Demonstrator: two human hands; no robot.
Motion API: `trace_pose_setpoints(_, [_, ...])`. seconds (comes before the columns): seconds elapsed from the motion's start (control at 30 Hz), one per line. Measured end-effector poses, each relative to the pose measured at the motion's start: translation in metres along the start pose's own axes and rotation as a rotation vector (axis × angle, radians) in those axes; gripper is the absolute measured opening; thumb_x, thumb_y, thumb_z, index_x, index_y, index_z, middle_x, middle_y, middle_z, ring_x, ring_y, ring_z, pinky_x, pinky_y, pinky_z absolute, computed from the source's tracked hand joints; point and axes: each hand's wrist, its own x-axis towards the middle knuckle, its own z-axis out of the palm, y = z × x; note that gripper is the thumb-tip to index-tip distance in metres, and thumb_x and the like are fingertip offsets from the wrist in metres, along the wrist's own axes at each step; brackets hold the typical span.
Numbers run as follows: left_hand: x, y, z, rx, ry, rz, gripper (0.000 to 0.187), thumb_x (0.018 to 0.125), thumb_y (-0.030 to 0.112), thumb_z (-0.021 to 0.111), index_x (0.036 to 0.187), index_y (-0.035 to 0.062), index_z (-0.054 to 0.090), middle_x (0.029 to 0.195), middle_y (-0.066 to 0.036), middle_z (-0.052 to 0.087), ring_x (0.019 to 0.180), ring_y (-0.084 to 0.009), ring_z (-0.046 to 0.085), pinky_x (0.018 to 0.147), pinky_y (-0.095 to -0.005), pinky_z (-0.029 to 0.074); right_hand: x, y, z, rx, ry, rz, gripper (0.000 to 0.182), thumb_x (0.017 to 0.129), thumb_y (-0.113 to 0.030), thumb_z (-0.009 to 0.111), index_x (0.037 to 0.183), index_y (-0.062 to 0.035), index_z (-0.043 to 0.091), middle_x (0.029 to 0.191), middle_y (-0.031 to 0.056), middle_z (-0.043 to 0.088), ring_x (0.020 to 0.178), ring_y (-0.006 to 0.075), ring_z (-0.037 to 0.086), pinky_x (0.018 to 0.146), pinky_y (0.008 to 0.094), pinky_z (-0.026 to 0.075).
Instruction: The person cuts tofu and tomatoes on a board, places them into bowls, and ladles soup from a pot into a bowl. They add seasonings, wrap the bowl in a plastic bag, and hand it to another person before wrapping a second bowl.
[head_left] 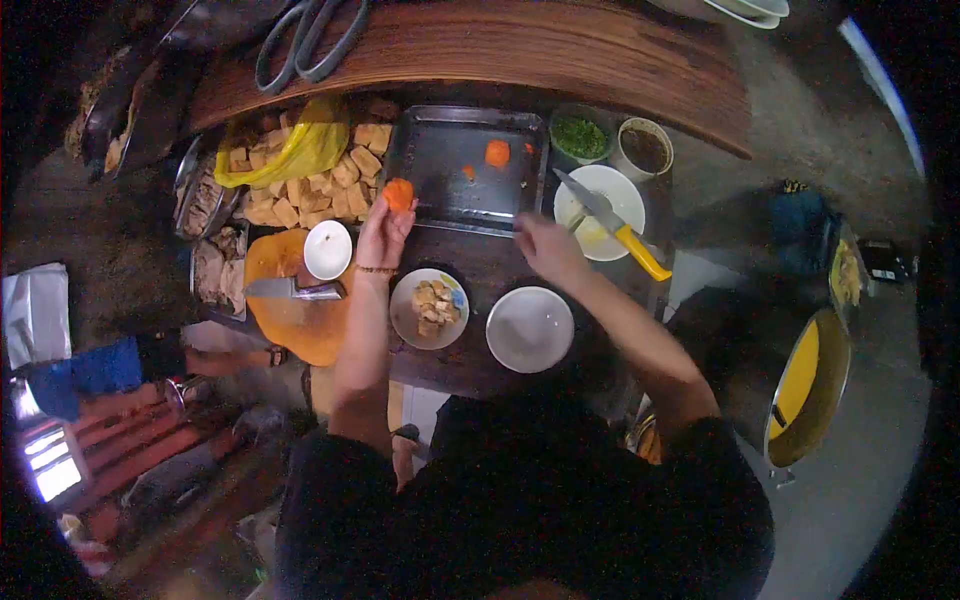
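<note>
My left hand point(384, 238), a beaded bracelet at its wrist, holds an orange lump of food point(398, 194) in its fingertips at the left side of a dark metal tray point(440, 150). Another orange lump point(497, 152) and smaller orange bits lie in that tray. Beyond the tray's lower right corner is my right hand point(552, 250), its fingers curled and smeared by motion, so what they hold cannot be told. Beside it, a yellow-handled knife point(640, 250) rests across a white plate point(625, 195). Nearest my body are a bowl of pale chunks point(435, 307) and a white bowl point(530, 330).
Tofu-like cubes point(345, 172) and a yellow plastic bag point(295, 160) fill the far left. A knife point(295, 289) and a small white bowl point(327, 250) lie on an orange cutting board point(285, 335). Chopped greens point(578, 137) and a dark-filled cup point(643, 148) stand far right.
</note>
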Motion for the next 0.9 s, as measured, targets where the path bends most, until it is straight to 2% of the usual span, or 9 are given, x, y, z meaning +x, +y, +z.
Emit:
trace_pose_setpoints(0.1, [-0.004, 0.002, -0.011, 0.171, -0.043, -0.131, 0.042, 0.085, 0.017, 0.051, 0.122, 0.0013, 0.039, 0.115, -0.012, 0.051, 0.098, -0.026, 0.056, 0.077, -0.0304, 0.05, 0.066, 0.014, 0.026, -0.148, 0.257, 0.021, 0.031, 0.078, -0.02, 0.054, 0.102, -0.0025, 0.046, 0.095, 0.0213, 0.054, 0.08, 0.0364, 0.058, 0.069, 0.0438, 0.049])
trace_pose_setpoints(0.13, [-0.011, 0.0, -0.013, 0.298, -0.064, -0.183, 0.044, 0.084, 0.016, 0.052, 0.123, 0.0019, 0.039, 0.115, -0.011, 0.052, 0.096, -0.0268, 0.057, 0.076, -0.0305, 0.05, 0.088, 0.014, 0.031, -0.157, 0.261, 0.025, 0.031, 0.078, -0.02, 0.054, 0.102, -0.0025, 0.046, 0.095, 0.0213, 0.054, 0.08, 0.0364, 0.058, 0.069, 0.0438, 0.049])
trace_pose_setpoints(0.2, [-0.028, -0.009, -0.019, 0.327, -0.014, -0.233, 0.046, 0.081, 0.013, 0.053, 0.124, 0.0033, 0.039, 0.115, -0.011, 0.052, 0.096, -0.0272, 0.058, 0.074, -0.0304, 0.051, 0.123, 0.01, 0.04, -0.206, 0.104, 0.421, 0.05, 0.076, -0.032, 0.058, 0.112, -0.0016, 0.042, 0.105, 0.0256, 0.051, 0.09, 0.0375, 0.056, 0.077, 0.0428, 0.047])
trace_pose_setpoints(0.43, [-0.063, 0.008, -0.046, 0.443, -0.026, -0.225, 0.043, 0.076, 0.003, 0.057, 0.117, 0.0033, 0.045, 0.106, -0.009, 0.056, 0.092, -0.0241, 0.059, 0.072, -0.0285, 0.05, 0.173, 0.033, 0.085, -0.197, 0.082, 0.595, 0.065, 0.067, -0.039, 0.067, 0.115, -0.0031, 0.042, 0.105, 0.0224, 0.053, 0.095, 0.0378, 0.055, 0.079, 0.0406, 0.047])
trace_pose_setpoints(0.53, [-0.067, 0.04, -0.046, 0.327, 0.021, -0.248, 0.041, 0.077, 0.005, 0.057, 0.117, 0.0035, 0.044, 0.106, -0.009, 0.056, 0.092, -0.0241, 0.059, 0.071, -0.0281, 0.049, 0.167, 0.014, 0.087, 0.09, 0.173, 0.297, 0.056, 0.069, -0.027, 0.069, 0.114, -0.0046, 0.044, 0.101, 0.0164, 0.057, 0.091, 0.0326, 0.058, 0.075, 0.037, 0.049])
trace_pose_setpoints(0.6, [-0.065, 0.07, -0.041, 0.284, 0.083, -0.308, 0.037, 0.079, 0.007, 0.056, 0.114, 0.0043, 0.045, 0.106, -0.009, 0.056, 0.092, -0.0238, 0.059, 0.07, -0.0265, 0.049, 0.146, -0.053, 0.064, 1.189, -0.038, 0.202, 0.046, 0.073, -0.012, 0.066, 0.114, -0.0059, 0.045, 0.099, 0.0101, 0.058, 0.084, 0.0234, 0.06, 0.069, 0.0313, 0.05])
trace_pose_setpoints(0.7, [-0.066, 0.096, -0.062, -0.03, 0.229, -0.269, 0.031, 0.082, 0.011, 0.055, 0.111, 0.005, 0.047, 0.102, -0.008, 0.058, 0.091, -0.0206, 0.06, 0.07, -0.0248, 0.048, 0.128, -0.13, 0.049, 1.49, -0.32, 0.13, 0.043, 0.076, -0.006, 0.062, 0.115, -0.0066, 0.045, 0.097, 0.0066, 0.057, 0.081, 0.0161, 0.059, 0.065, 0.0268, 0.049])
trace_pose_setpoints(0.8, [-0.089, 0.125, -0.098, -0.07, 0.208, -0.065, 0.03, 0.081, 0.013, 0.058, 0.108, 0.0053, 0.049, 0.096, -0.006, 0.06, 0.085, -0.0165, 0.06, 0.068, -0.0229, 0.048, 0.131, -0.18, 0.088, 1.175, -0.464, 0.039, 0.04, 0.076, -0.006, 0.063, 0.112, -0.0057, 0.046, 0.097, 0.0069, 0.057, 0.081, 0.0161, 0.059, 0.064, 0.0258, 0.049])
trace_pose_setpoints(0.9, [-0.122, 0.146, -0.127, 0.289, 0.525, 0.229, 0.032, 0.078, 0.011, 0.063, 0.106, 0.0038, 0.051, 0.089, -0.005, 0.061, 0.077, -0.012, 0.059, 0.067, -0.0215, 0.047, 0.141, -0.207, 0.149, 0.792, -0.356, -0.08, 0.041, 0.071, -0.013, 0.069, 0.107, -0.0071, 0.05, 0.094, 0.0072, 0.059, 0.08, 0.018, 0.059, 0.064, 0.0295, 0.049])
